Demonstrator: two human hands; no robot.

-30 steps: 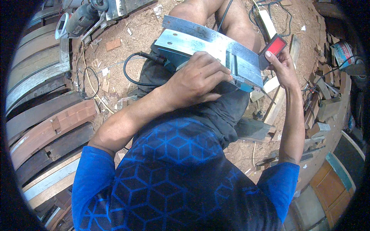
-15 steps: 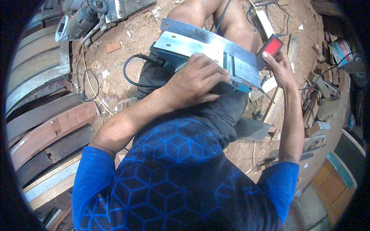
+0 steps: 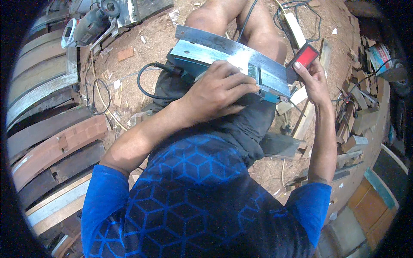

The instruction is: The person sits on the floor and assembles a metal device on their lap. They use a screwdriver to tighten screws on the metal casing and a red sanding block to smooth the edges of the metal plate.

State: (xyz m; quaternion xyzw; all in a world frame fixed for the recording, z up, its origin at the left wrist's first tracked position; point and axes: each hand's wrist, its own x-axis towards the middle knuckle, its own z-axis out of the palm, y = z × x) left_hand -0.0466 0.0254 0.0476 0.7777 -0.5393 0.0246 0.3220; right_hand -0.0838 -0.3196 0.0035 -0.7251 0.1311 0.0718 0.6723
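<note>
An electric hand planer (image 3: 213,57) lies sole up across my lap, its metal sole catching bright light. My left hand (image 3: 223,84) grips its near side, fingers bent over the edge beside the blade slot. A try square (image 3: 228,45) stretches along the planer's far edge, its long steel blade against the sole. My right hand (image 3: 315,79) holds the square's red-and-black stock (image 3: 305,56) past the planer's right end, thumb on the near face. A black cord (image 3: 141,81) curves out from the planer's left end. My left palm hides part of the planer's body.
Curved wooden pieces (image 3: 60,137) are stacked along the left side. An angle grinder (image 3: 92,28) sits at the upper left. Wood offcuts (image 3: 357,116) pile up on the right, and loose cables (image 3: 303,8) lie on the shaving-strewn ground at the top.
The try square has shifted slightly toward me, its blade's left end lower over the planer's edge. My right hand has moved down a little with it. My left hand stays on the planer.
</note>
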